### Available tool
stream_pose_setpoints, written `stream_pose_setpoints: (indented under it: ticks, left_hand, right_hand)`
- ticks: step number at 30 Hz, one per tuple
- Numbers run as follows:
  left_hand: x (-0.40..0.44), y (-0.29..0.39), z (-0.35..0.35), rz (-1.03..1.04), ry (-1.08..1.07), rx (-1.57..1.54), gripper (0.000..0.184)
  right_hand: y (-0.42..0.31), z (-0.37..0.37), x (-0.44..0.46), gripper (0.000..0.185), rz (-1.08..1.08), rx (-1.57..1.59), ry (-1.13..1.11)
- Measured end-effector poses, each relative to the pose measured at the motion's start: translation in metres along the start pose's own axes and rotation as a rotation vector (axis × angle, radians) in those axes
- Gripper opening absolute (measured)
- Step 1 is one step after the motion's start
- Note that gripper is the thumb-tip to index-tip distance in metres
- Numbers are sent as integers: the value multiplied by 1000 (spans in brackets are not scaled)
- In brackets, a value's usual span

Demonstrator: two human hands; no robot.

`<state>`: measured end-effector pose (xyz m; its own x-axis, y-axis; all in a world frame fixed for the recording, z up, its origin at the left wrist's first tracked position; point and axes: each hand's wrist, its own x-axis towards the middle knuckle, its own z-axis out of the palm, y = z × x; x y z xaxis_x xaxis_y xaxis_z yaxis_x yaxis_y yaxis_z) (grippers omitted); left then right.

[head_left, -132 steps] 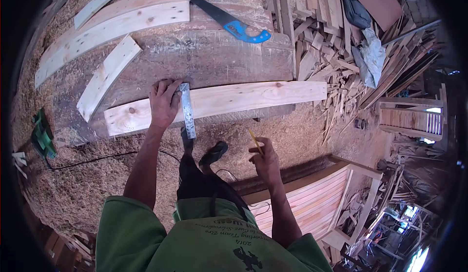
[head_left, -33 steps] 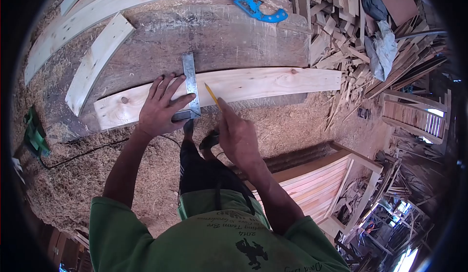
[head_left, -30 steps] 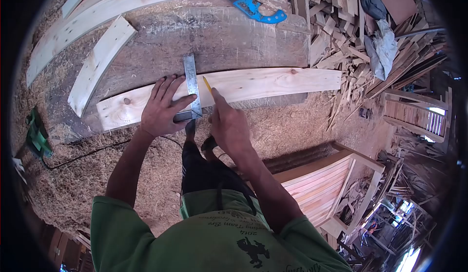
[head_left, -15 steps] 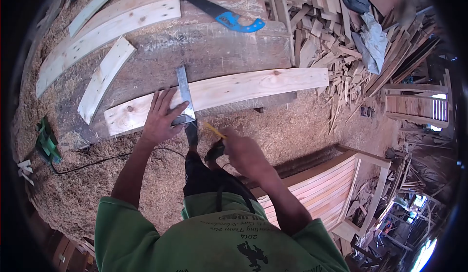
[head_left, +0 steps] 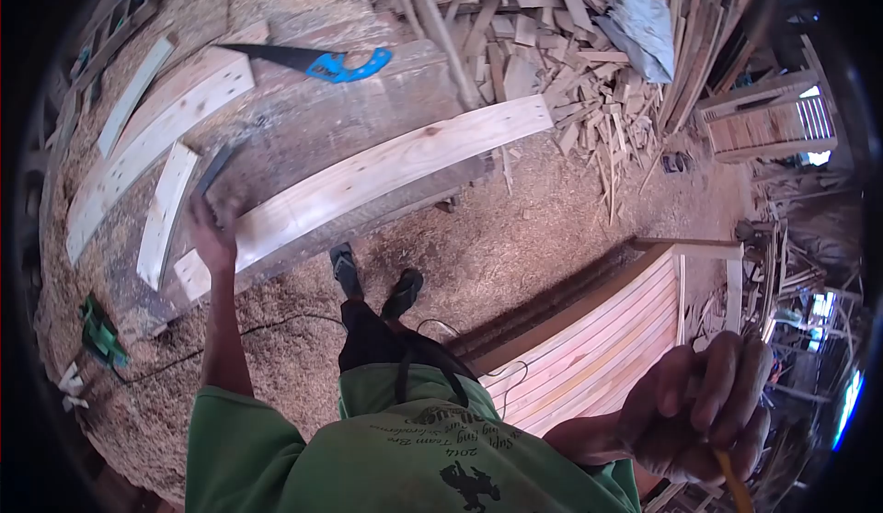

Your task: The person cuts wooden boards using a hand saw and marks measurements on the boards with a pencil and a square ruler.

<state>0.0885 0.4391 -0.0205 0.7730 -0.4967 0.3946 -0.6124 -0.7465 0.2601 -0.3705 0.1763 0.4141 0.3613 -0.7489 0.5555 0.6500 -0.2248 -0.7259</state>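
Note:
My left hand (head_left: 213, 234) is over the left end of a long pale board (head_left: 386, 171), its fingers smeared by motion. A metal try square (head_left: 215, 168) reaches out beyond those fingertips; the part of it nearest my hand is hidden. My right hand (head_left: 704, 407), raised close to the camera at the lower right, is closed around a yellow pencil (head_left: 733, 481) that points downward. Just left of my left hand lies a short pale board (head_left: 167, 214).
A blue-handled handsaw (head_left: 345, 65) lies on the wooden bench (head_left: 303, 118) beside more pale boards (head_left: 166, 145). Offcuts (head_left: 524, 62) are heaped at the back. A slatted wooden piece (head_left: 589, 338) stands at the right; a cable (head_left: 276, 324) crosses the shavings.
My left hand and the try square have moved left off the middle of the long board. My right hand has swung right and up towards the camera with the pencil. The view has shifted.

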Motion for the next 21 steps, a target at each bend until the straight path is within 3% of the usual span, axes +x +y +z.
stream_pose_setpoints:
  ticks: [1, 4, 6, 14, 18, 21]
  left_hand:
    - [-4, 9, -7, 206, -132, -136, 95]
    - [-16, 81, -52, 402, -440, 35, 114]
    - [-19, 78, -45, 342, -440, -37, 118]
    - [-4, 150, 0, 306, -388, -53, 118]
    - [14, 224, 42, 241, -395, -162, 119]
    - [33, 272, 70, 184, -432, -195, 122]
  right_hand:
    - [-4, -4, 1, 18, -28, 20, 22]
    - [-12, -7, 4, 15, -77, 12, 85]
    - [-14, 3, 17, 7, -87, -78, 102]
    - [48, -3, 82, 15, 28, -109, 14]
    - [123, -16, 135, 18, 163, -125, -71]
    - [222, -34, 179, 21, 323, -229, -148]
